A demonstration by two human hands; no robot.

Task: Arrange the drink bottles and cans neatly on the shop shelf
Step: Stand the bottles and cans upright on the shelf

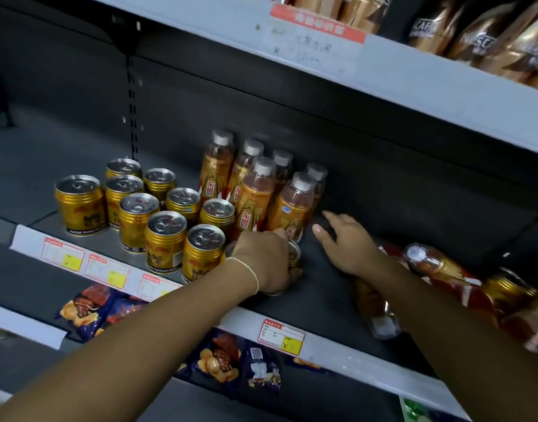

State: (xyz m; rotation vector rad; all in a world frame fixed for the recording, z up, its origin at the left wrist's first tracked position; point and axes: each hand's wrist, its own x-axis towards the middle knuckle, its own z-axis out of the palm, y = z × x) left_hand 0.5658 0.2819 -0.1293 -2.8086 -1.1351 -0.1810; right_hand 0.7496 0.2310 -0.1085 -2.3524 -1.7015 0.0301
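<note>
your left hand [266, 258] is curled over the top of a gold can [294, 254] at the front of the shelf [328, 287], gripping it just right of the standing cans [167, 236] and just in front of the upright bottles [255, 193]. your right hand [351, 246] is open, fingers spread and holding nothing, over the bare dark shelf beside those bottles. there is risk on both sides of you. the can you hold sits close to the front edge and right beside its neighbour; push it in too fast and you could knock that neighbour out of line or nudge it toward the price rail [281, 335]. the bottles behind are tall and packed close, so a bump from your knuckles could tip one into the rest. under your right forearm several bottles lie on their sides [438, 266], one near the shelf lip; they are round, so a drag of your arm could roll them off onto the snack packets [219, 357] below. lift clear rather than sweep.
</note>
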